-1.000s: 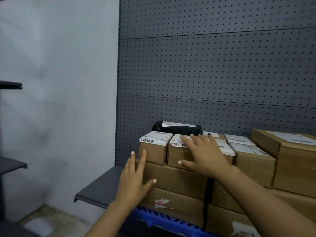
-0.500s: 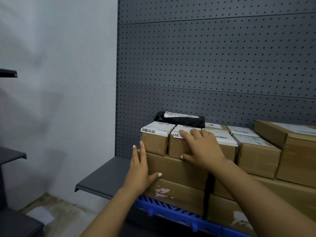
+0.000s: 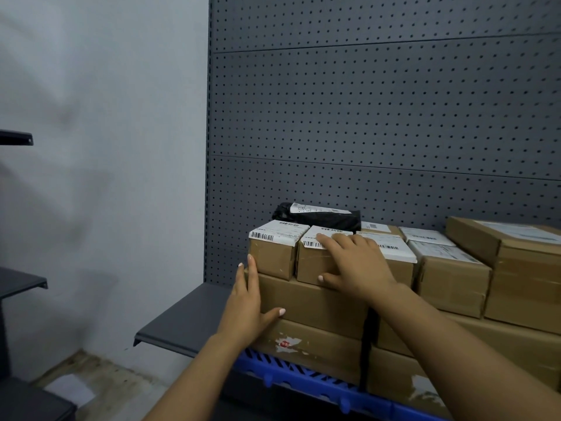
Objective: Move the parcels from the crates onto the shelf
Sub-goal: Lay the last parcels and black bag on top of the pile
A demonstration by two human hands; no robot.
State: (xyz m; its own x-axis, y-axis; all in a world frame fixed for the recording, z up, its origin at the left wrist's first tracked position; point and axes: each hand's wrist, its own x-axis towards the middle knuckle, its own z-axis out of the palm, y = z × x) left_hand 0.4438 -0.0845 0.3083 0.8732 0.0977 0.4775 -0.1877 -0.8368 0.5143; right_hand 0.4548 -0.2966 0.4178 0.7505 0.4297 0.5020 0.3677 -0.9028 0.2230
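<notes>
Hands unchanged since the earlier frames; only the view shifted. Left hand [image 3: 246, 311] lies flat, fingers straight, against the left end of a long box [image 3: 312, 305] on the shelf [image 3: 188, 320]. Right hand [image 3: 356, 265] rests fingers-straight on a small labelled box [image 3: 309, 262] atop it. Black bag [image 3: 321, 218] sits far behind, partly hidden. Blue crate [image 3: 303, 379] mostly covered; label text unreadable.

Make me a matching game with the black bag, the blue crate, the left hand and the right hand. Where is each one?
Things:
1. black bag
2. blue crate
3. left hand
4. right hand

Places:
A. on top of a small labelled box
B. at the back, by the pegboard
C. against the left end of a long box
D. lowest, in front of the stacked boxes

Pairs: 1-B, 2-D, 3-C, 4-A
</notes>
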